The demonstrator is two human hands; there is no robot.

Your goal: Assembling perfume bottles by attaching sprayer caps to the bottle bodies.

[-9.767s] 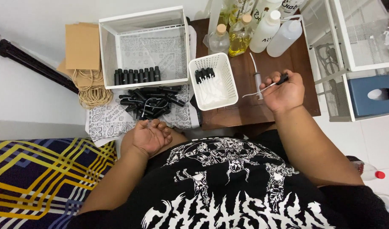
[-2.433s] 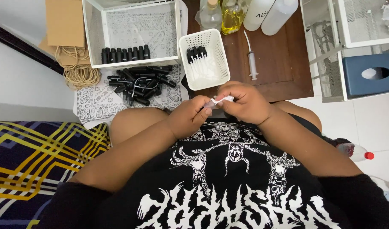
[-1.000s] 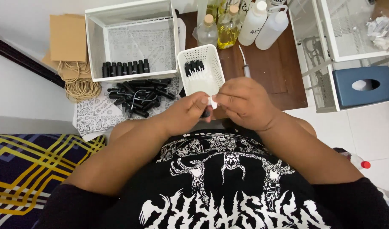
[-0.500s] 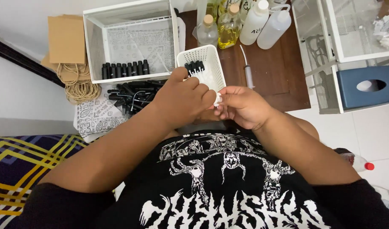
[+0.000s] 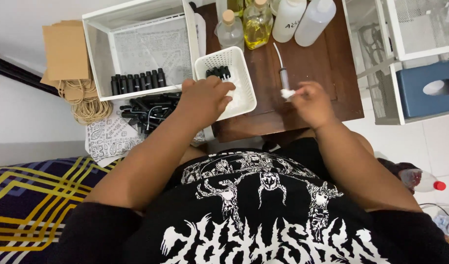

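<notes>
While the left hand (image 5: 205, 100) rests curled over the white perforated plastic basket (image 5: 244, 88), what it pinches is hidden. The right hand (image 5: 310, 102) pinches the syringe (image 5: 284, 80) end — a slim clear tube on the dark wooden table (image 5: 327, 68).

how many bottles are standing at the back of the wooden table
4, in a row along the far edge: a clear corked bottle, a yellow oil bottle, then two white plastic bottles. More may sit beyond the frame's top.

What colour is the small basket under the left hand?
White, with perforated walls; the small basket shows in the head view.
</notes>
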